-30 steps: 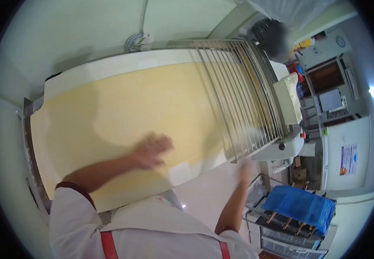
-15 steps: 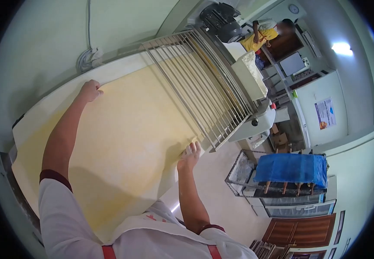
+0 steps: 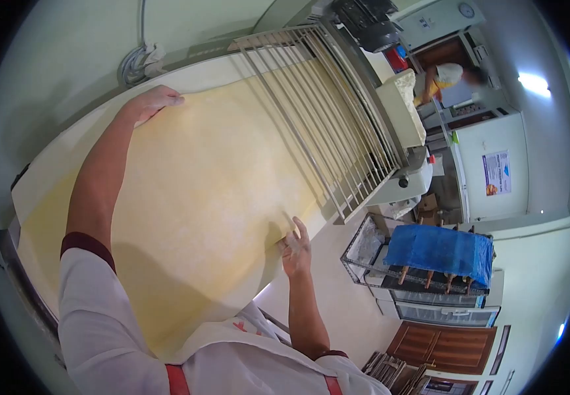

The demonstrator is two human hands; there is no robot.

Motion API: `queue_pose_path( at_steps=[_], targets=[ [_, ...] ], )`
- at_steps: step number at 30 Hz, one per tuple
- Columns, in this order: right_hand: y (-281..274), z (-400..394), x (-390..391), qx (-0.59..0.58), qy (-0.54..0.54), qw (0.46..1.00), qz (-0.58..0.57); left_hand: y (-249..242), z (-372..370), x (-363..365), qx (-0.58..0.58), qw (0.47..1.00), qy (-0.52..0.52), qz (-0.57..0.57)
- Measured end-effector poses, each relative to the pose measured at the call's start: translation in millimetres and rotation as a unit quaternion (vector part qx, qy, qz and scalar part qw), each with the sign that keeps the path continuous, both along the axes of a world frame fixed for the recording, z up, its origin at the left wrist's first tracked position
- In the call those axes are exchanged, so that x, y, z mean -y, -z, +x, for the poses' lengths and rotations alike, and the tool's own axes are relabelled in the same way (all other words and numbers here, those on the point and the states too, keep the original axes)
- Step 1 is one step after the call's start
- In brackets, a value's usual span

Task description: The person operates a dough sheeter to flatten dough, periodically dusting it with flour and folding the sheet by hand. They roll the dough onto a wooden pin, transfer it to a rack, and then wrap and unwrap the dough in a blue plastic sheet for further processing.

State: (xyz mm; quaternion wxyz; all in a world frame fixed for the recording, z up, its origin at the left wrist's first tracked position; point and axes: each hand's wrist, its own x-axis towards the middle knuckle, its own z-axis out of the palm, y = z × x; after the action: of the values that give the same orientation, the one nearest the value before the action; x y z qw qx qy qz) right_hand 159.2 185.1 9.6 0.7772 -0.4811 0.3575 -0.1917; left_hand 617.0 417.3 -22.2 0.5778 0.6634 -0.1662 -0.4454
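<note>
A broad, thin, pale-yellow dough sheet [image 3: 199, 191] lies over the white bed of a dough sheeter, one end passing beneath a metal bar guard [image 3: 318, 125]. My left hand [image 3: 152, 105] is at the sheet's far edge, fingers closed together on the dough, with the edge slightly lifted there. At the near edge, my right hand [image 3: 295, 251] touches or almost touches the dough. Its fingers are floury and spread, the index finger extended. Whether the right fingertips press on the dough is hard to see.
Beyond the guard are the sheeter's motor [image 3: 366, 23] and a floury tray [image 3: 400, 105]. A blue cover [image 3: 439, 253] lies over a rack on the right. Another person [image 3: 446, 76] stands in the background. A coiled cable [image 3: 133, 66] hangs on the wall.
Both hands have shifted a little right in view; the left still holds the dough edge. The right hand's fingers have opened from a pinch. The other person has bent and moved.
</note>
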Motion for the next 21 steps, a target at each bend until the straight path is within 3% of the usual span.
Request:
queue_pose_path(
  at_steps=[2, 3, 5, 7, 9, 10, 13, 14, 17, 18, 21],
  targets=[
    [-3, 3, -14, -0.075, -0.052, 0.996, -0.017, -7, 1, -9, 0.048, 0.992, 0.085, 0.084],
    [5, 7, -13, -0.103, -0.104, 0.985, -0.096, -10, -3, -14, 0.071, 0.981, 0.132, 0.126],
    [19, 18, -12, -0.149, -0.201, 0.935, -0.253, -7, -8, -25, 0.067, 0.987, 0.133, 0.058],
    [-14, 8, -2, -0.104, -0.166, 0.951, -0.240, -16, -6, -37, 0.064, 0.992, 0.104, 0.015],
    [-26, -7, 13, -0.008, -0.096, 0.993, -0.064, -33, 0, -37, 0.055, 0.997, 0.051, -0.007],
    [-15, -8, 19, -0.006, -0.060, 0.998, -0.025, -9, 12, -27, 0.046, 0.996, 0.026, -0.065],
    [-17, -2, -6, -0.010, -0.020, 1.000, 0.021, -2, 2, -7, 0.004, 0.999, 0.002, -0.042],
    [-17, 5, -19, -0.010, -0.019, 0.999, 0.026, -5, 1, -8, 0.053, 0.997, 0.032, 0.039],
    [18, 4, -29, -0.108, -0.139, 0.969, -0.173, -14, -9, -29, 0.078, 0.976, 0.164, 0.124],
    [19, 10, -27, -0.130, -0.180, 0.946, -0.236, -20, -14, -32, 0.089, 0.977, 0.159, 0.112],
    [-13, 0, -6, -0.120, -0.176, 0.945, -0.248, -28, -11, -54, 0.083, 0.991, 0.098, 0.049]
  ],
)
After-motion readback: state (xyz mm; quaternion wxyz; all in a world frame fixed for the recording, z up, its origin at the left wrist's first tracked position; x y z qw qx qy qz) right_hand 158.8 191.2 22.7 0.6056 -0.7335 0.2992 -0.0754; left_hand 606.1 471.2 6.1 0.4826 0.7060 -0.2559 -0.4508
